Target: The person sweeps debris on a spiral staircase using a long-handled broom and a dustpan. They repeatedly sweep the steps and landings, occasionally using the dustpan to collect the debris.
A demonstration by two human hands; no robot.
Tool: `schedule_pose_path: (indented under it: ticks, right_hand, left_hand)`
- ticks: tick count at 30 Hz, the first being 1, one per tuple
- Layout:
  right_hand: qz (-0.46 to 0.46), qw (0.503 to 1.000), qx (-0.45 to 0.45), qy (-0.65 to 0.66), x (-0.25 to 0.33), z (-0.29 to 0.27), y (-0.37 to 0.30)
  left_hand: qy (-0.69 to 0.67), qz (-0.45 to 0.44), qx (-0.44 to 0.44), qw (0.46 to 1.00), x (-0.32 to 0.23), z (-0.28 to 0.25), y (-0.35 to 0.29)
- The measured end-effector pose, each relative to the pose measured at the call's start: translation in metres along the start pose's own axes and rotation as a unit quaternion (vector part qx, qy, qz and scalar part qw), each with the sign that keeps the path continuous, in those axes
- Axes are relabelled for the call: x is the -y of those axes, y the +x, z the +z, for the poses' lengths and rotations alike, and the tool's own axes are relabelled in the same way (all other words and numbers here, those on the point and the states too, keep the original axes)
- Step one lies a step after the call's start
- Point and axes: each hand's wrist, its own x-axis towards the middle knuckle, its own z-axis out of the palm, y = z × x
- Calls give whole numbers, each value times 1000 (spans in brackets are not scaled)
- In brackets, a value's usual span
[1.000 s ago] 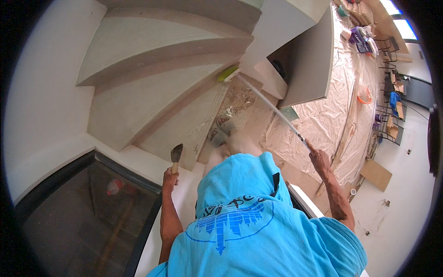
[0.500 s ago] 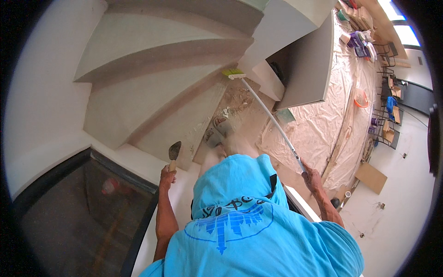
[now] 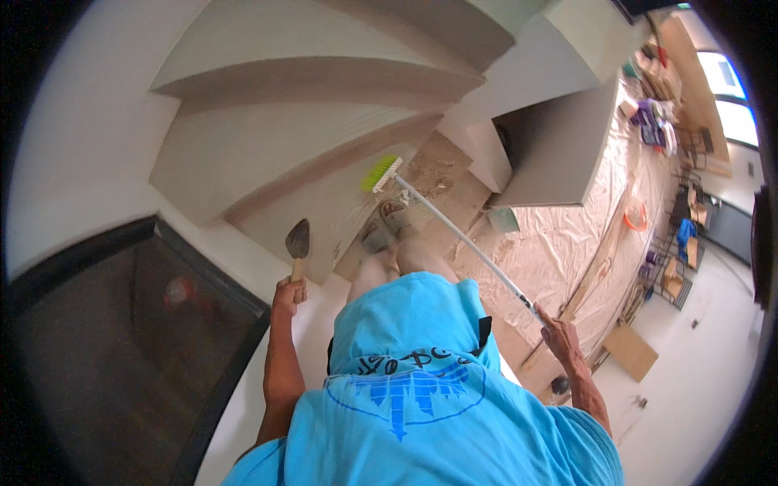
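My right hand (image 3: 559, 334) is closed round the upper end of a long white-handled broom (image 3: 466, 236). The broom's yellow-green bristle head (image 3: 378, 173) is over the lowest visible stair tread, just beyond my feet; whether the bristles touch it I cannot tell. In my left hand (image 3: 289, 295) is a trowel (image 3: 298, 240), gripped by its wooden handle with the dark, dirty blade pointing away from me. My feet (image 3: 395, 215) stand on a dusty step with bits of debris (image 3: 442, 166) around them.
Curved stairs (image 3: 316, 89) rise ahead and to the left. A dark-framed glass pane (image 3: 138, 324) lies at the left. A grey panel (image 3: 559, 146) stands right of the stairs. Beyond it, plastic sheeting (image 3: 559, 259) covers the floor, with an orange bucket (image 3: 635, 215) and stacked chairs (image 3: 677, 263).
The broom head has moved left and nearer, from the corner at the stair's inner end onto the tread, and its bristles have turned. Both hands keep their hold. The view has shifted somewhat.
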Motion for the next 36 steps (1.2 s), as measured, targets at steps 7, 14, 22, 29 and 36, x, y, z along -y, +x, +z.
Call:
schedule_pose_path:
  ticks: [7,14,22,29,36]
  right_hand:
    - [-144,985,-24,-91,41,4,96]
    - [-107,989,-54,-88,49,-12,103]
    - [26,993,-29,-112,-34,-72,-10]
    - [-70,987,-21,-143,-3,-97,19]
    - [-201,963,-27,-175,65,-124,102]
  left_hand:
    - [-116,-4,-80,990,17,6,6]
    - [-128,25,-115,985,23,6,-10]
    - [-110,-18,-102,989,41,14,-6]
    - [-118,-43,-131,983,64,29,0]
    - [-137,-56,-188,971,61,62,-11]
